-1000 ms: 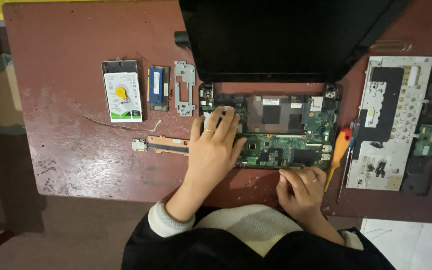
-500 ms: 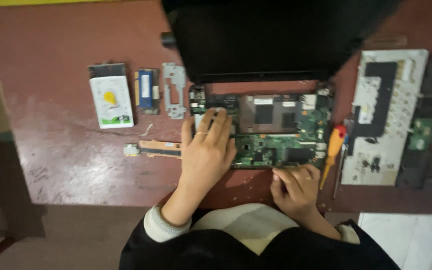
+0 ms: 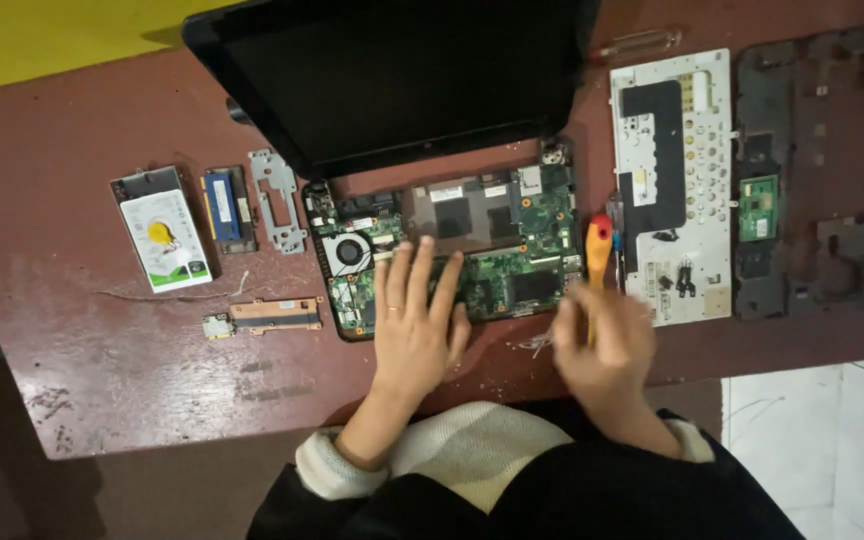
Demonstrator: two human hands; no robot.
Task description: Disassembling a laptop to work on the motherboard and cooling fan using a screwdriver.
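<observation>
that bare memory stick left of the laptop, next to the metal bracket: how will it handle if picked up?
The memory stick looks thin, flat and rigid, so probably light and stiff. Lying flush on the table, it likely needs an edge pinch. Exposed chips suggest it is fragile. It is flat, so it won't roll.

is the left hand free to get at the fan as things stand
Probably yes. The left hand lies flat on the board, and the fan sits uncovered just beyond its fingertips, to their left. Nothing lies between them, and the hand holds nothing.
</observation>
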